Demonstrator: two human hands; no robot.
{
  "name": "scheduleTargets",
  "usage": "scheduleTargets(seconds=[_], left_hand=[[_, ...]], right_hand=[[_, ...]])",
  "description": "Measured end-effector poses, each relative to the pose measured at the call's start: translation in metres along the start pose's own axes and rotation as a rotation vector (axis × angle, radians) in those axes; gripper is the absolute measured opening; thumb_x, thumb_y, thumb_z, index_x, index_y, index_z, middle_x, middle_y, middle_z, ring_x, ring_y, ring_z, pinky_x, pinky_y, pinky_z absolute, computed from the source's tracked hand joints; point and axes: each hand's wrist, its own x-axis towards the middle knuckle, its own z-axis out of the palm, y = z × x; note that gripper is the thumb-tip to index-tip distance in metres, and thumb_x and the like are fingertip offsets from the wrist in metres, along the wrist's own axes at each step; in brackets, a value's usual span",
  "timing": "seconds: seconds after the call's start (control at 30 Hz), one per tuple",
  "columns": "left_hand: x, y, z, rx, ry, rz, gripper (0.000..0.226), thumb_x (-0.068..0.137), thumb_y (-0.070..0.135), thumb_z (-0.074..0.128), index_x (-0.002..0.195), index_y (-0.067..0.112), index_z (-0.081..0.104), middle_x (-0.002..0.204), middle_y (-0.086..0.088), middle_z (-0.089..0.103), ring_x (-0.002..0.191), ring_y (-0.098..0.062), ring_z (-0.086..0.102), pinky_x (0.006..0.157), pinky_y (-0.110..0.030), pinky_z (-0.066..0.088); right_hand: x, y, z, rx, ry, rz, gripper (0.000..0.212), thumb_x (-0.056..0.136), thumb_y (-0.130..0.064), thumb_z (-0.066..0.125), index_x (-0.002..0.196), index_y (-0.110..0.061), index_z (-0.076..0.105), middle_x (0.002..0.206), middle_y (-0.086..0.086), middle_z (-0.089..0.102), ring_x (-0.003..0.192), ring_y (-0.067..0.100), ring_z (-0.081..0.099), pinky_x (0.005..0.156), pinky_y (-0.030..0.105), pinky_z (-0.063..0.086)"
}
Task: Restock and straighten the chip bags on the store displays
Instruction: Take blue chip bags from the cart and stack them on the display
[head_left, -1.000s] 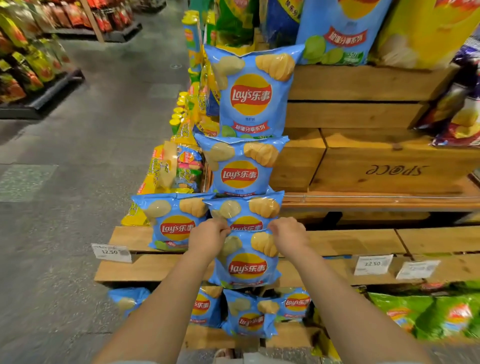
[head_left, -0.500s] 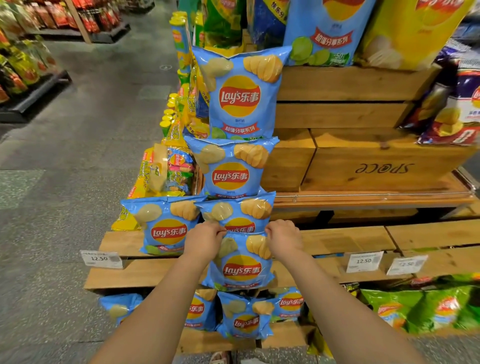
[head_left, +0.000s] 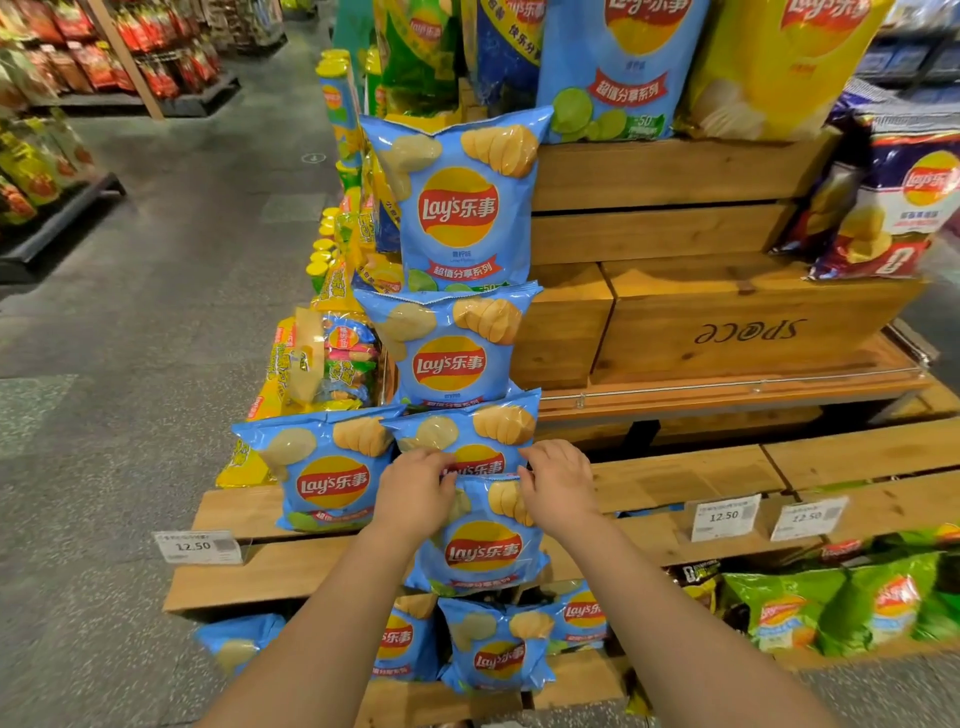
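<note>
Held bag: a blue chip bag (head_left: 480, 540) stands upright at the front edge of the lower wooden shelf (head_left: 675, 483), its top seam level with the hands and its lower part hanging over the shelf's front plank.
Left hand (head_left: 415, 491): fingers curled over the bag's upper left corner, pinching the top seam.
Right hand (head_left: 558, 486): fingers curled over the upper right corner of the same bag, gripping the seam; the two hands sit close together with the bag's top between them.
Bag behind: a second blue bag (head_left: 467, 434) stands just behind the held one, its lower half hidden by the hands.
Bag to the left: a third blue bag (head_left: 327, 467) stands upright beside it near the shelf's left end, touching the bag behind.
Stacked column: above these, a middle blue bag (head_left: 452, 348) and a large blue bag (head_left: 457, 202) rise one over the other, against the left side of the wooden crates (head_left: 727, 322).
Crates: one bears the word "space" upside down; atop them stand very large bags, blue with limes (head_left: 618, 67) and yellow (head_left: 769, 62).
Under the shelf: a low tier holds more small blue bags (head_left: 493, 644) lying loosely, some tilted; green bags (head_left: 831, 603) lie to their right.
Price tags: one tag reading 12.50 (head_left: 197, 545) at the left front edge, two more (head_left: 724, 517) toward the right.
Right edge: dark purple bags (head_left: 893, 202) lean on the crates.
Left of the column: yellow canisters (head_left: 332, 93) and mixed snack packs (head_left: 343, 358).
Floor: grey aisle (head_left: 130, 338); racks with red packets (head_left: 130, 57) beyond.
</note>
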Motion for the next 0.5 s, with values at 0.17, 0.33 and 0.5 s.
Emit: scheduleTargets(seconds=[0.17, 0.33, 0.5], left_hand=[[0.004, 0.02, -0.003, 0.086, -0.012, 0.064, 0.042, 0.098, 0.03, 0.046, 0.139, 0.023, 0.047, 0.149, -0.005, 0.037, 0.137, -0.024, 0.032, 0.11, -0.035, 0.029], [0.015, 0.069, -0.018, 0.163, -0.052, 0.147, 0.05, 0.098, 0.034, 0.043, 0.146, 0.026, 0.032, 0.158, -0.004, 0.017, 0.146, -0.026, 0.009, 0.116, -0.042, 0.013], [0.026, 0.14, -0.022, 0.249, -0.05, 0.251, 0.055, 0.097, 0.041, 0.041, 0.149, 0.027, 0.026, 0.159, -0.007, 0.014, 0.146, -0.029, 0.006, 0.117, -0.048, 0.013]], right_hand=[[-0.008, -0.005, -0.013, 0.062, 0.01, 0.032, 0.043, 0.102, -0.034, 0.031, 0.144, -0.023, 0.034, 0.153, -0.004, 0.025, 0.144, 0.017, 0.012, 0.116, 0.037, 0.005], [-0.021, 0.01, -0.038, 0.113, 0.058, 0.134, 0.047, 0.103, -0.038, 0.026, 0.149, -0.027, 0.027, 0.159, -0.003, 0.008, 0.146, 0.017, -0.004, 0.117, 0.039, -0.003], [-0.049, 0.048, -0.073, 0.154, 0.202, 0.282, 0.048, 0.102, -0.039, 0.026, 0.148, -0.025, 0.03, 0.159, -0.002, 0.009, 0.146, 0.017, -0.006, 0.116, 0.042, -0.005]])
